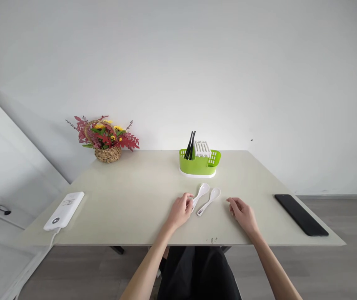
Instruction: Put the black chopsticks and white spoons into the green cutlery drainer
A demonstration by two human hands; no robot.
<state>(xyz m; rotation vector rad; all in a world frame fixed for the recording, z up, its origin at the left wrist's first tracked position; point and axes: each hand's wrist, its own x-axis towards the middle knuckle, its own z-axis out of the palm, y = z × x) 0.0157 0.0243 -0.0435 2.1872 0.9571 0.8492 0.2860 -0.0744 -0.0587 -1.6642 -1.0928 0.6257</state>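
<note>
Two white spoons lie side by side near the middle of the tabletop, bowls pointing away from me. My left hand (181, 210) is closed at the handle of the left spoon (202, 190), its fingertips against it and hiding part of it. The right spoon (215, 194) rests untouched between my hands, with a small dark print on its handle end. To the right of it, my right hand (243, 213) rests on the table, fingers curled in, and nothing shows in them. Behind the spoons stands a green utensil holder (197, 167) on a white base.
Black chopsticks (190, 146) and a white slotted rack (202, 148) are in the holder. A wicker flower basket (108, 155) stands at the back left. A white power bank (64, 211) with a cable lies left, a black phone (301, 214) right, on the table (134, 200).
</note>
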